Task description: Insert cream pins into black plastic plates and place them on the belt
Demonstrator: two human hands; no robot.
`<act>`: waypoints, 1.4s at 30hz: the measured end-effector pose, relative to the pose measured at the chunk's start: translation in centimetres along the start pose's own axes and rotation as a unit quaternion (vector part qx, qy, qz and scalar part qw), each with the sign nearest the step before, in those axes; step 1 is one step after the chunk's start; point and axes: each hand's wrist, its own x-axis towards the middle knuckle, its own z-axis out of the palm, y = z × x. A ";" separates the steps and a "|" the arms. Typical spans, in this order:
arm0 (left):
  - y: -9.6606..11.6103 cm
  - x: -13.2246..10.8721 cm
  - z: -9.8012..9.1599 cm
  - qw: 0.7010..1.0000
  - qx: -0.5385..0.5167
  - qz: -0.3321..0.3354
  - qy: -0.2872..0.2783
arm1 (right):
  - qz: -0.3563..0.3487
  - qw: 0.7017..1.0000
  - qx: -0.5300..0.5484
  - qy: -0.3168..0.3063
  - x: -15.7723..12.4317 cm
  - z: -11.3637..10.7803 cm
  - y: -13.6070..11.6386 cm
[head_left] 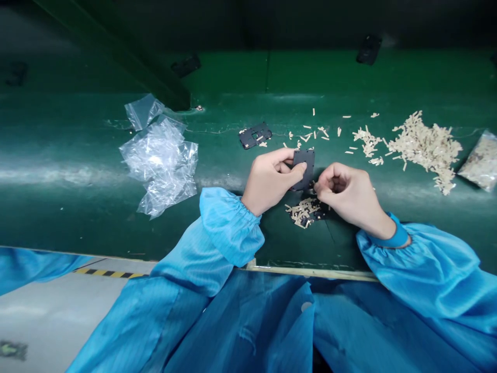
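Observation:
My left hand [272,178] grips a flat black plastic plate [305,171] between thumb and fingers, tilted up above the bench. Close to the plate's lower right corner, my right hand [345,191] has its thumb and index finger pinched together. Whatever sits between those fingertips is too small to make out. Below both hands lies a small heap of pale beige strips [305,211], with dark pieces partly under it. Another black plate [255,135] with cut-outs rests flat on the bench beyond my left hand.
A large pile of beige strips [425,145] spreads at the right, with loose strips scattered to its left. A filled clear bag [481,161] is at the far right. Empty plastic bags [163,160] lie at the left of the green bench [70,207]. A green post [155,72] meets the bench behind them.

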 end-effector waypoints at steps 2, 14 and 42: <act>-0.1 0.0 0.0 1.000 0.002 0.002 0.001 | 0.002 1.000 0.000 -0.003 0.0 0.0 0.0; 0.1 -0.1 0.0 1.000 -0.006 0.004 0.004 | 0.015 1.000 0.015 -0.009 0.1 -0.2 -0.5; 0.2 -0.1 -0.3 0.992 -0.101 -0.061 -0.041 | 0.024 0.998 0.038 -0.047 0.4 -0.9 -0.9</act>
